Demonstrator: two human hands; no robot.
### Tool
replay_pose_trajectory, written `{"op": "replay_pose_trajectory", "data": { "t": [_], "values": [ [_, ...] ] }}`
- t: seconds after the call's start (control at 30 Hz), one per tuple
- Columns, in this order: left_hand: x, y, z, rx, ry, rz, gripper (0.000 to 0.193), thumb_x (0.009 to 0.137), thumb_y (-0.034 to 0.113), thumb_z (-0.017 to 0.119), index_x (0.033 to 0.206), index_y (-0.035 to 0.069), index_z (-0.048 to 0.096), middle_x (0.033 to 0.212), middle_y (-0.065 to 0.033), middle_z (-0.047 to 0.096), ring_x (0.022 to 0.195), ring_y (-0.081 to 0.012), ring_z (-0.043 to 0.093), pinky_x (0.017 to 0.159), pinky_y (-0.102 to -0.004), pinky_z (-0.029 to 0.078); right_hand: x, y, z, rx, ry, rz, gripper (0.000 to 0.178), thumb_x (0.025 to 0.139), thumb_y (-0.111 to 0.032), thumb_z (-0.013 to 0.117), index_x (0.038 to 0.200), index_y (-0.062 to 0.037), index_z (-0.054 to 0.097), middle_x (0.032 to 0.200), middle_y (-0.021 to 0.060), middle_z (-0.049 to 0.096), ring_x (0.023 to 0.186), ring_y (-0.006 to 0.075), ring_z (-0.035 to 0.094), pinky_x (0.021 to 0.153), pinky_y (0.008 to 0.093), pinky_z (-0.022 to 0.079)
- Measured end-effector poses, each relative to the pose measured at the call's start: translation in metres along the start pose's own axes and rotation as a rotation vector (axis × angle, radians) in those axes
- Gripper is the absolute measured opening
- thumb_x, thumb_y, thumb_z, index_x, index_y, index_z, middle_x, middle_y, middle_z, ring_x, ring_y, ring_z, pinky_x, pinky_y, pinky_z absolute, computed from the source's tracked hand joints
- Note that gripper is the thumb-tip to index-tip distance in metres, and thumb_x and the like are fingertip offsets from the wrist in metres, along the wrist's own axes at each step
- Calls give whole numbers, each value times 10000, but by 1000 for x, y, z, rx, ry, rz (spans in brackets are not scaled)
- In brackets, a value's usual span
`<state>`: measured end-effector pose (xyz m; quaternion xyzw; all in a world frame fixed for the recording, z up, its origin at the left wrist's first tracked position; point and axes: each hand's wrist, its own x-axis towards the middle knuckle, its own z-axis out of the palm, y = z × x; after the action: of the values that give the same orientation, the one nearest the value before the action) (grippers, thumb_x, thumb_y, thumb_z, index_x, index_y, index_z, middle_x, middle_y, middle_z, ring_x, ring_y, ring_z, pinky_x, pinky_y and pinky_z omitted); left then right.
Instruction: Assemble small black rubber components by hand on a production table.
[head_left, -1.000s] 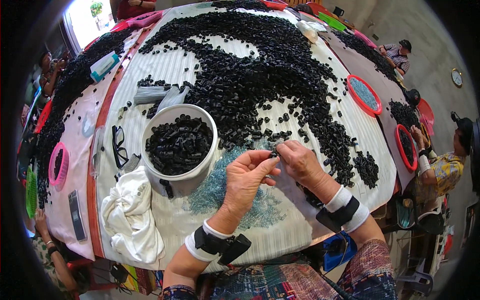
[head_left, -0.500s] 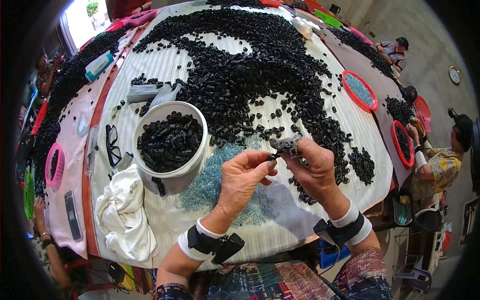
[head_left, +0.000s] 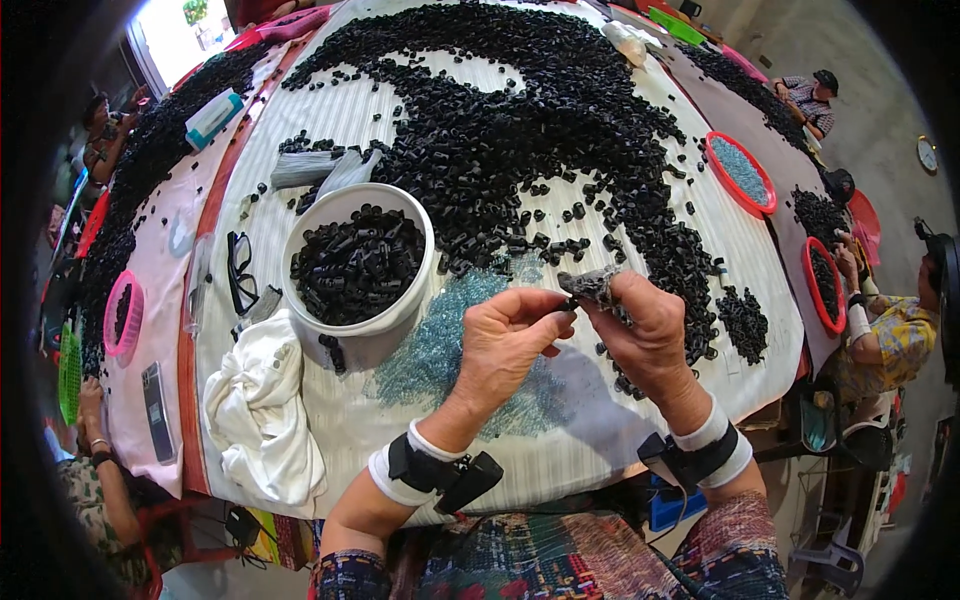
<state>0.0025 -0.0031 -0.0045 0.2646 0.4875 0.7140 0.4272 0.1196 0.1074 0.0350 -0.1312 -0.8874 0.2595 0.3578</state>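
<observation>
My left hand (head_left: 512, 345) pinches a small black plastic part (head_left: 568, 303) between thumb and fingertips. Close beside it, my right hand (head_left: 645, 330) is closed around a dark grey, fuzzy-looking bundle (head_left: 590, 287) whose make-up I cannot tell. The fingertips of both hands meet at the black part, partly hiding it. Under and left of my hands lies a spread of small translucent bluish pieces (head_left: 440, 345). A white tub (head_left: 425, 270) of black parts stands to the left. Beyond my hands, a large heap of similar black parts (head_left: 560, 140) covers the cloth.
Left of the tub lie eyeglasses (head_left: 240, 272) and a crumpled white cloth (head_left: 262, 415). Bundles of pale grey strips (head_left: 310, 168) rest behind it. On the right are a red tray (head_left: 740, 172) of bluish pieces and a small black pile (head_left: 742, 325). People work at neighbouring tables.
The whole view has shifted slightly, moving the scene to the right. My hands stay together at the black part, with the right hand's grey bundle turned a little.
</observation>
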Motion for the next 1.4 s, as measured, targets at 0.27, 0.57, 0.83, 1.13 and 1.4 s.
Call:
{"op": "replay_pose_trajectory", "data": {
  "t": [0.27, 0.57, 0.83, 1.13, 1.4],
  "values": [
    [1, -2, -1, 17, -16, -32, 184, 823, 64, 661, 979, -28, 632, 859, -99, 673, 755, -156, 666, 580, -239, 541, -3, -7, 2, 4, 1, 105, 136, 704, 62, 625, 798, 4, 545, 703, 125, 565, 591, 236, 586, 525, 300, 459],
    [1, -5, 0, -37, -20, -148, 196, 830, 94, 656, 984, -27, 636, 863, -118, 677, 768, -184, 676, 570, -234, 545, -10, -5, 7, -28, 2, 139, 149, 696, 65, 618, 811, 5, 544, 730, 139, 575, 619, 266, 594, 545, 312, 468],
    [1, -5, -2, -69, -41, -198, 189, 839, 99, 638, 972, -35, 635, 852, -117, 674, 763, -183, 675, 558, -234, 541, -11, -8, 5, -84, -56, 63, 155, 698, 52, 610, 827, 0, 543, 731, 145, 568, 646, 297, 590, 546, 341, 466],
    [3, 1, -5, -175, -14, -240, 171, 842, 106, 602, 954, -22, 622, 825, -103, 665, 667, -143, 647, 556, -251, 543, -3, -14, -3, 17, -182, 121, 233, 690, -47, 689, 863, 19, 548, 814, 152, 558, 671, 292, 576, 568, 346, 470],
    [2, -1, -6, -172, -18, -229, 153, 821, 123, 619, 892, -11, 643, 784, -69, 668, 669, -112, 637, 520, -227, 519, -10, -3, 12, -238, -151, -179, 316, 650, -146, 748, 830, -9, 529, 785, 124, 523, 727, 284, 554, 596, 359, 485]
  ]
}}
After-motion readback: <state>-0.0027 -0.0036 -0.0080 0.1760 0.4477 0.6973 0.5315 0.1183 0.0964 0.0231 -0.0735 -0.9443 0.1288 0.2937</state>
